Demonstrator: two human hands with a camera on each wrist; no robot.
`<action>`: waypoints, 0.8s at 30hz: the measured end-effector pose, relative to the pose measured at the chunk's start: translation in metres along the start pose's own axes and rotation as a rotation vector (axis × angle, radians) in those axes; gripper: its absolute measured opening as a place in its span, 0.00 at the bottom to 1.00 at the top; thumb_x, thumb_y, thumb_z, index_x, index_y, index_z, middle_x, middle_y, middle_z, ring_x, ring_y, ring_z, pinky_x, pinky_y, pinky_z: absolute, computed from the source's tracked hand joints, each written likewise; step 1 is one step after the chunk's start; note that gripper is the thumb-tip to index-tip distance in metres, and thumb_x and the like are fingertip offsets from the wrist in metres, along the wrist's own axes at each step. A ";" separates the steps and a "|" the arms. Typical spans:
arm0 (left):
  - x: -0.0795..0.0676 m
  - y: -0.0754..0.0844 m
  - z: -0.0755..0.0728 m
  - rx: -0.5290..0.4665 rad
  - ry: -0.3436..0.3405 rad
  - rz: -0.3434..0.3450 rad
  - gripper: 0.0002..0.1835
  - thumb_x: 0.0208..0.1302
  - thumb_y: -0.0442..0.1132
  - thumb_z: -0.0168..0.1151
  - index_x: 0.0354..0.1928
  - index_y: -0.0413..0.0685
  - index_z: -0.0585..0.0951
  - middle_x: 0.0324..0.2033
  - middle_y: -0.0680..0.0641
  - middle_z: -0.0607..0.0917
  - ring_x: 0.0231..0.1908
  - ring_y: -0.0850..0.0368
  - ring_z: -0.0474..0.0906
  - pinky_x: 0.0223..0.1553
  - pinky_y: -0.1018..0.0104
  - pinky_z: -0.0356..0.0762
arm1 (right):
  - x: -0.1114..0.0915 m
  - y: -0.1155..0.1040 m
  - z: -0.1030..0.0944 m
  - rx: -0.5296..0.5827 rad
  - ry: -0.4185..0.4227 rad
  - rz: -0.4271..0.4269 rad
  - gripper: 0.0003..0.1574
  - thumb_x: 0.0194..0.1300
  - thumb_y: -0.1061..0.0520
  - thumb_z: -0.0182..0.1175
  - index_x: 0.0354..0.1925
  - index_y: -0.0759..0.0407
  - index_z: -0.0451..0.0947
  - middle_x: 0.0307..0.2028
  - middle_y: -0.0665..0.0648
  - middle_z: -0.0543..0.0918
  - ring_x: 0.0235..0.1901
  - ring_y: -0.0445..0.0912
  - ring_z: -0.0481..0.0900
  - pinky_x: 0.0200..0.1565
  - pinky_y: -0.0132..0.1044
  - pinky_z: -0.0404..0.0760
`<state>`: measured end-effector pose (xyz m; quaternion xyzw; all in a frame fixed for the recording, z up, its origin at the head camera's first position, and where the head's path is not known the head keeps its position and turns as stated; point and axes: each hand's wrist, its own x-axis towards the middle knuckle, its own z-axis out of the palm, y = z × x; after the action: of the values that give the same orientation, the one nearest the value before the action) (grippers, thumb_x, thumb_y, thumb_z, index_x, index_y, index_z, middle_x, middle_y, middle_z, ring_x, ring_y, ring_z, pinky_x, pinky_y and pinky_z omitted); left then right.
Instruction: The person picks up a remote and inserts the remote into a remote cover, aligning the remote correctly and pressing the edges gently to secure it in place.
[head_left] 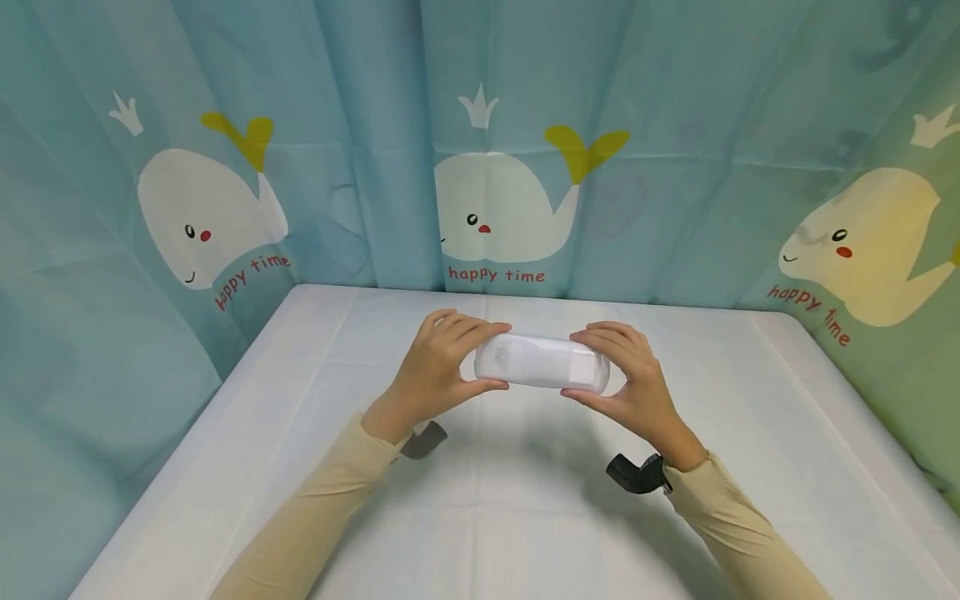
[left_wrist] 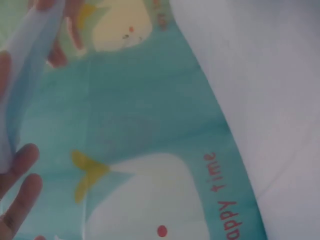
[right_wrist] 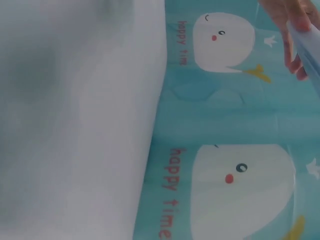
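Observation:
Both hands hold a white oblong case (head_left: 542, 360) with rounded ends, lifted above the table. My left hand (head_left: 442, 362) grips its left end, fingers over the top edge and thumb under the bottom. At the other end, my right hand (head_left: 630, 371) pinches it the same way. A paler rectangle shows on the case's right part; a faint grey mark is on its left. In the left wrist view the case (left_wrist: 25, 75) appears edge-on at the far left. The right wrist view catches only a sliver of the case (right_wrist: 310, 55) at the upper right.
The table (head_left: 480, 517) has a white cover. Behind and beside it hangs a blue-green curtain (head_left: 375, 167) printed with whales and "happy time". A dark wrist device (head_left: 637, 473) sits at the right cuff, another (head_left: 424, 440) at the left.

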<state>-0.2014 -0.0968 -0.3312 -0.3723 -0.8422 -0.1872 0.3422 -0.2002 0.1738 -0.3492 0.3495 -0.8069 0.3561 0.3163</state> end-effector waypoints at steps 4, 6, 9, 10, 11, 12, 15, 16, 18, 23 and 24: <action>-0.002 -0.002 -0.003 -0.082 -0.019 -0.013 0.34 0.38 0.53 0.77 0.52 0.51 0.80 0.41 0.51 0.85 0.43 0.56 0.77 0.58 0.53 0.65 | 0.001 0.004 -0.003 -0.031 -0.036 -0.043 0.39 0.48 0.33 0.67 0.49 0.58 0.79 0.44 0.58 0.83 0.53 0.53 0.70 0.55 0.49 0.61; -0.003 -0.003 -0.004 -0.117 -0.038 -0.008 0.34 0.38 0.52 0.78 0.51 0.50 0.80 0.40 0.52 0.85 0.42 0.57 0.77 0.60 0.52 0.63 | 0.001 0.006 -0.006 -0.019 -0.078 -0.027 0.36 0.44 0.42 0.74 0.50 0.57 0.79 0.44 0.58 0.83 0.53 0.54 0.70 0.54 0.49 0.60; -0.004 -0.003 -0.005 -0.126 -0.068 0.023 0.36 0.38 0.53 0.77 0.53 0.49 0.80 0.40 0.53 0.85 0.42 0.57 0.77 0.61 0.50 0.63 | 0.000 0.007 -0.010 0.017 -0.162 0.052 0.35 0.40 0.55 0.77 0.50 0.57 0.79 0.47 0.59 0.81 0.52 0.54 0.69 0.52 0.50 0.62; -0.004 -0.003 -0.005 -0.117 -0.073 0.035 0.37 0.38 0.53 0.77 0.54 0.49 0.79 0.40 0.53 0.85 0.42 0.57 0.77 0.61 0.50 0.64 | -0.001 0.007 -0.011 0.037 -0.189 0.083 0.32 0.43 0.58 0.75 0.50 0.57 0.79 0.48 0.59 0.80 0.52 0.53 0.69 0.51 0.49 0.64; -0.003 -0.002 -0.006 -0.104 -0.075 0.048 0.36 0.39 0.52 0.77 0.55 0.50 0.79 0.40 0.52 0.85 0.42 0.57 0.78 0.60 0.50 0.64 | -0.001 0.007 -0.011 0.063 -0.214 0.113 0.29 0.47 0.59 0.72 0.50 0.58 0.79 0.48 0.59 0.80 0.51 0.52 0.69 0.49 0.48 0.65; -0.002 -0.001 -0.005 -0.087 -0.072 0.059 0.34 0.41 0.51 0.76 0.54 0.51 0.79 0.40 0.52 0.85 0.42 0.57 0.78 0.60 0.51 0.65 | -0.002 0.007 -0.011 0.093 -0.239 0.138 0.24 0.51 0.61 0.68 0.49 0.58 0.79 0.47 0.58 0.80 0.49 0.50 0.70 0.48 0.46 0.67; 0.000 0.003 -0.003 -0.049 -0.045 0.052 0.24 0.49 0.46 0.72 0.49 0.50 0.79 0.37 0.51 0.84 0.40 0.56 0.79 0.58 0.52 0.67 | -0.001 0.007 -0.009 0.212 -0.309 0.180 0.13 0.63 0.64 0.55 0.45 0.61 0.79 0.37 0.55 0.83 0.42 0.45 0.74 0.43 0.39 0.71; 0.001 0.004 -0.002 -0.050 -0.035 0.035 0.19 0.51 0.44 0.71 0.46 0.49 0.80 0.36 0.50 0.84 0.40 0.56 0.79 0.58 0.53 0.67 | 0.000 0.007 -0.008 0.248 -0.331 0.183 0.12 0.66 0.64 0.50 0.44 0.61 0.78 0.33 0.54 0.83 0.40 0.43 0.75 0.42 0.37 0.72; 0.001 0.007 0.001 -0.055 -0.018 -0.013 0.12 0.56 0.41 0.67 0.40 0.46 0.80 0.35 0.50 0.85 0.39 0.55 0.79 0.58 0.54 0.68 | 0.002 0.006 -0.006 0.304 -0.370 0.204 0.14 0.70 0.62 0.44 0.43 0.61 0.78 0.25 0.52 0.83 0.36 0.39 0.76 0.40 0.34 0.73; 0.002 0.012 0.006 -0.122 -0.022 -0.164 0.09 0.60 0.40 0.62 0.33 0.40 0.78 0.28 0.48 0.83 0.32 0.54 0.76 0.56 0.52 0.69 | 0.002 0.004 -0.005 0.238 -0.378 0.286 0.12 0.70 0.58 0.49 0.47 0.61 0.76 0.28 0.54 0.86 0.32 0.36 0.79 0.35 0.32 0.76; 0.002 0.013 0.006 -0.148 -0.033 -0.207 0.09 0.62 0.41 0.61 0.32 0.40 0.78 0.25 0.48 0.81 0.31 0.55 0.74 0.55 0.52 0.69 | 0.002 0.003 -0.004 0.203 -0.361 0.297 0.12 0.67 0.58 0.54 0.48 0.60 0.75 0.31 0.55 0.86 0.33 0.37 0.79 0.35 0.32 0.76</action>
<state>-0.1953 -0.0839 -0.3333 -0.3106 -0.8656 -0.2769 0.2786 -0.2027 0.1783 -0.3465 0.3149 -0.8529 0.4096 0.0746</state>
